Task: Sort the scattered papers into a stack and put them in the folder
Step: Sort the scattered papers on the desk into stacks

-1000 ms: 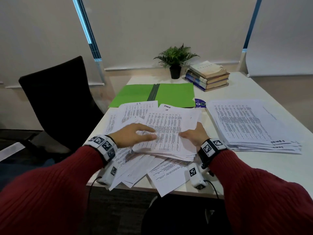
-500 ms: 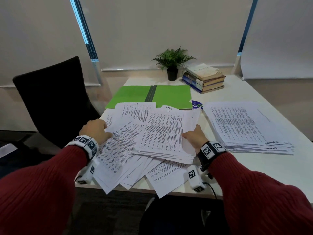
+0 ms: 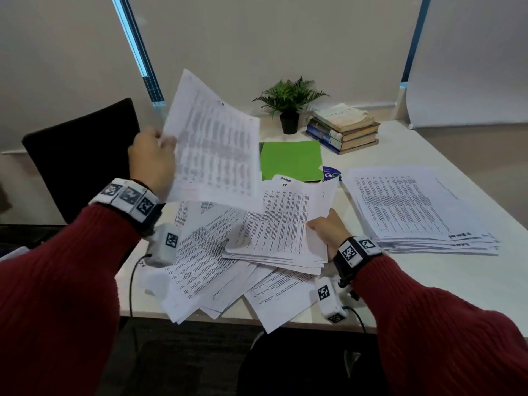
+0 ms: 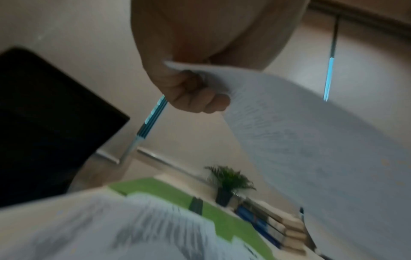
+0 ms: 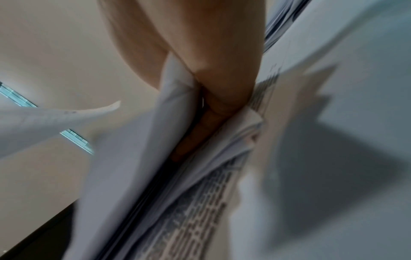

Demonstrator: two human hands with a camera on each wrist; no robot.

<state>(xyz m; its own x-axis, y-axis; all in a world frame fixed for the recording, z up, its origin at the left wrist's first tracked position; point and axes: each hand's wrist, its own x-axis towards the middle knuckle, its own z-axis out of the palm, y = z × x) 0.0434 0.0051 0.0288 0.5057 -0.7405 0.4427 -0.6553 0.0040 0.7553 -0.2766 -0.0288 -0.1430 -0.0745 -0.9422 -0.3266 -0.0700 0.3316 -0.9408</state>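
My left hand (image 3: pixel 153 160) pinches the corner of a printed sheet (image 3: pixel 213 151) and holds it up over the table's left side; the left wrist view shows the curled fingers (image 4: pixel 195 95) on that sheet (image 4: pixel 311 149). My right hand (image 3: pixel 325 230) grips the near right edge of a gathered bundle of papers (image 3: pixel 278 227), thumb on top and fingers (image 5: pixel 209 119) underneath. More scattered papers (image 3: pixel 200 261) lie loose beneath it at the front edge. The open green folder (image 3: pixel 290 160) lies behind, half hidden by the raised sheet.
A large stack of printed papers (image 3: pixel 411 204) lies on the right of the white table (image 3: pixel 445 284). A potted plant (image 3: pixel 289 110) and a pile of books (image 3: pixel 344 128) stand at the back. A black chair (image 3: pixel 80 161) is at the left.
My left hand took a sheet from the left of the pile and lifted it high above the table. The right hand keeps its hold on the bundle.
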